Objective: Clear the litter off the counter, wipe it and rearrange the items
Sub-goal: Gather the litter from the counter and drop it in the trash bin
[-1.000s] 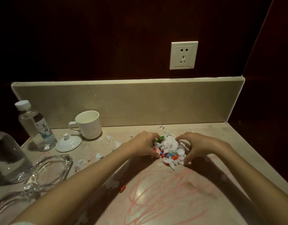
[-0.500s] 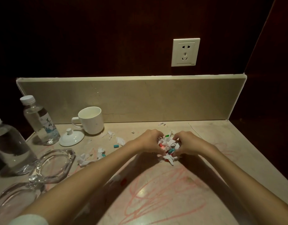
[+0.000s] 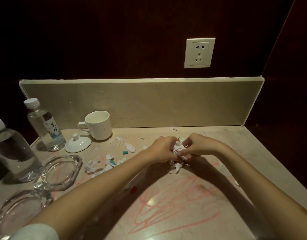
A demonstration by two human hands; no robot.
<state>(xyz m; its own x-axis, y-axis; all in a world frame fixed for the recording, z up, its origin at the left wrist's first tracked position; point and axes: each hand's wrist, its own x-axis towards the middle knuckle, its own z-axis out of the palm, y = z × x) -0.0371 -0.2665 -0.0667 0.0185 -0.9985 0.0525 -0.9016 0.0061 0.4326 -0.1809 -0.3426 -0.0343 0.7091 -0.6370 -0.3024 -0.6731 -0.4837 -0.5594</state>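
My left hand (image 3: 164, 148) and my right hand (image 3: 198, 144) are cupped together around a wad of white paper scraps and small coloured bits (image 3: 179, 147) above the beige counter (image 3: 236, 161). Fingers of both hands curl round the litter. A few scraps (image 3: 176, 168) lie under the hands. More torn paper (image 3: 100, 166) with teal bits (image 3: 125, 152) is scattered to the left. A small red piece (image 3: 133, 189) lies by my left forearm. Pink scribbles (image 3: 175, 210) mark the counter's front.
A white mug (image 3: 99, 125) and its lid (image 3: 78, 143) stand at the back left beside two water bottles (image 3: 45, 125) (image 3: 12, 153). Two glass ashtrays (image 3: 61, 172) (image 3: 19, 212) sit at the left front. A wall socket (image 3: 199, 52) is above the backsplash.
Both hands have drawn together, squeezing the spread pile into a tight wad between them, and lifted it slightly; a few scraps stayed on the counter.
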